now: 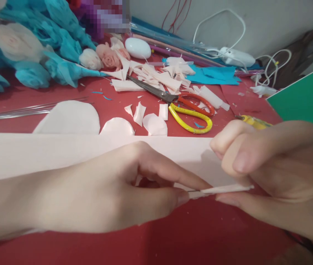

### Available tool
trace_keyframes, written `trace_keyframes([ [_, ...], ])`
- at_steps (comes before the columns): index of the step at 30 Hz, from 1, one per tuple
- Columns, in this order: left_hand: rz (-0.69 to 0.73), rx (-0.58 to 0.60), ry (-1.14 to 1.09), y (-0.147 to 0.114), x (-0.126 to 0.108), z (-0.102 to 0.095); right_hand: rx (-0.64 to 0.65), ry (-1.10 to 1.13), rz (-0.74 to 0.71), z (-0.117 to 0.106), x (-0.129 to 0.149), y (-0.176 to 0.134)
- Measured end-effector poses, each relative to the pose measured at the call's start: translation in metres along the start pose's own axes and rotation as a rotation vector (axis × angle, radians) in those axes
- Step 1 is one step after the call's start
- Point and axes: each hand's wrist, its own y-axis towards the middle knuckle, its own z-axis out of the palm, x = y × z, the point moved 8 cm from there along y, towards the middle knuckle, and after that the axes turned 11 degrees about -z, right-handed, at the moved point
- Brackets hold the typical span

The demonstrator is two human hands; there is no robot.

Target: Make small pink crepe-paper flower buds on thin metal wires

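My left hand [104, 195] pinches a thin wire [193, 191] and a small pale pink paper piece [229, 189] between thumb and index finger. The paper is rolled into a narrow tube along its upper edge. My right hand [280, 165] is at the tube's other end, its thumb against the paper from below and its fingers curled above. Part of the paper is hidden behind my fingers. Beneath both hands lies a long pale pink paper strip [29, 152]. Rounded paper petals [118, 127] lie just beyond it.
Scissors [170, 97] with red and yellow handles lie behind the strip, near paper scraps [162, 77]. Blue and pale paper flowers [59, 48] fill the back left. Metal wires [29, 110] lie at left. A green board [308, 92] and white power strip [236, 57] are at right.
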Motion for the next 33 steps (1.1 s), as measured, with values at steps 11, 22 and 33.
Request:
trace_keyframes([
  [11,-0.067,-0.145,-0.02,0.001,0.014,-0.011,-0.474,-0.057,0.071,-0.036,-0.012,-0.002],
  [22,-0.106,-0.189,-0.089,-0.001,0.012,-0.013,-0.299,0.039,0.416,-0.024,-0.062,-0.005],
  [33,-0.162,-0.239,-0.365,-0.003,0.017,-0.016,-0.496,-0.412,0.365,-0.062,-0.034,-0.01],
])
